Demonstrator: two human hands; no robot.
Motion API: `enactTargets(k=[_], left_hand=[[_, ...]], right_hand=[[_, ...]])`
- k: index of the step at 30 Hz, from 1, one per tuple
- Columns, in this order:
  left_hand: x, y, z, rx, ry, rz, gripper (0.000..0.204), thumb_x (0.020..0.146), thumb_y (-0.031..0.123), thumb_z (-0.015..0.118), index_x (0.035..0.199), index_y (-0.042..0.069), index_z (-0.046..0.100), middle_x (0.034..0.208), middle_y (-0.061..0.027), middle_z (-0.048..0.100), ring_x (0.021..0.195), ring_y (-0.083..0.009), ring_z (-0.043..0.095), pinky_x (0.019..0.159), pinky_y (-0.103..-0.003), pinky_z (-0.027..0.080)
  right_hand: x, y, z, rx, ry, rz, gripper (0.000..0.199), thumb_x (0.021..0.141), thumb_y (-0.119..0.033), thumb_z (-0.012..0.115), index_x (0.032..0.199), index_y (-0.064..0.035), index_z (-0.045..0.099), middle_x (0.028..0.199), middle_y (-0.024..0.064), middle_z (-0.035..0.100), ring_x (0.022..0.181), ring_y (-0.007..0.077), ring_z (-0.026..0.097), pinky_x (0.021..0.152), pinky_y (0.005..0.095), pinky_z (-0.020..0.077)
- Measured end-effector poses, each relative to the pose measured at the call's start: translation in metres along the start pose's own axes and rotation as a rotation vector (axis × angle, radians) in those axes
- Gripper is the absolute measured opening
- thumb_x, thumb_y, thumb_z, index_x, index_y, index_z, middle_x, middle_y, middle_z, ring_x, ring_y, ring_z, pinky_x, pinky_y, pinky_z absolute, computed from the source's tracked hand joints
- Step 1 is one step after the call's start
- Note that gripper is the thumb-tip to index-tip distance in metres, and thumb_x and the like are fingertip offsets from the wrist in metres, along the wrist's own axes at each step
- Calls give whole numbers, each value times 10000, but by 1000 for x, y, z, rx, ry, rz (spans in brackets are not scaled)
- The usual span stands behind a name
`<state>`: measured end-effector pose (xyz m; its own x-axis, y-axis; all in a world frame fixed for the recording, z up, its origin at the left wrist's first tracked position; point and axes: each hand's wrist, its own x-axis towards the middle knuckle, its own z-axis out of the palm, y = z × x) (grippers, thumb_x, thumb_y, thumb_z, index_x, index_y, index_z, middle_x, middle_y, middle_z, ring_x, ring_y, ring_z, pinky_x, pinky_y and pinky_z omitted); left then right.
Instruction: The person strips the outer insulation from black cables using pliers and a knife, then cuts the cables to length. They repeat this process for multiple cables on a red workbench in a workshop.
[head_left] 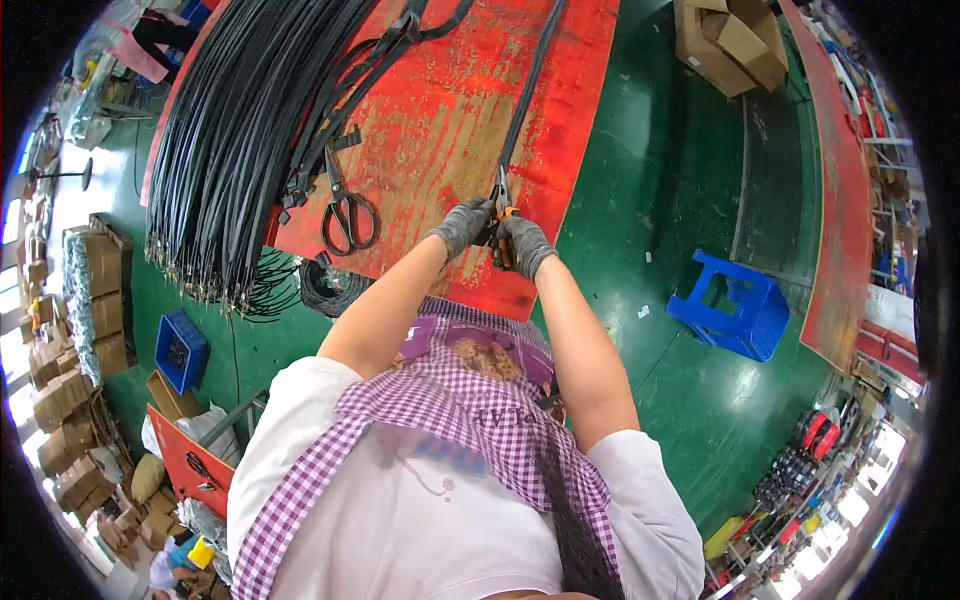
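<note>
Both my hands wear grey gloves and meet near the front edge of the red, worn table [430,150]. My right hand [526,243] is closed round a pair of pliers [503,188] with orange on the handles, jaws pointing away from me. Just left of it, my left hand [464,226] is closed at the near end of a black cable bundle [530,95], which runs up the table to the far edge. The fingers partly hide where cable and jaws meet. Black-handled scissors [349,216] lie farther left.
A thick pile of long black cables [225,140] covers the table's left side, ends hanging over the edge. Coiled cable [333,290] sits below. A blue stool [735,305] lies on the green floor at right; an open cardboard box [733,45] stands beyond. A blue crate [181,350] is at left.
</note>
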<state>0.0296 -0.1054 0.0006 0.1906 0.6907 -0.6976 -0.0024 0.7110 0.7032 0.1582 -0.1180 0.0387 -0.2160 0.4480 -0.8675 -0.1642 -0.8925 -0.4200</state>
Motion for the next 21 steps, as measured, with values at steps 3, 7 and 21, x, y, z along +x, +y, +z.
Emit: enactTargets(k=[3,7,21], left_hand=[[-24,18,0,-92,-184,-132,221,779,241,530,914,66,533,643,-9,516,516,-104,471,428,-228,360],[-32,3,-12,-143,-224,-128,241,780,246,515,948,74,534,667,-5,544,521,-106,477,441,-224,368],[4,-47,-25,536,-93,123,398,731,401,489,928,66,573,826,-118,597,747,-195,577,678,-304,435]], right_hand=[[19,15,-13,45,97,31,194,754,-256,460,675,-81,436,540,77,464,409,220,462,348,360,412],[62,38,-18,-184,204,-57,203,748,-266,460,693,-72,487,566,83,483,477,226,488,430,367,418],[123,80,-50,-1175,319,-479,245,751,-244,428,866,-63,546,822,160,562,701,280,553,584,368,449]])
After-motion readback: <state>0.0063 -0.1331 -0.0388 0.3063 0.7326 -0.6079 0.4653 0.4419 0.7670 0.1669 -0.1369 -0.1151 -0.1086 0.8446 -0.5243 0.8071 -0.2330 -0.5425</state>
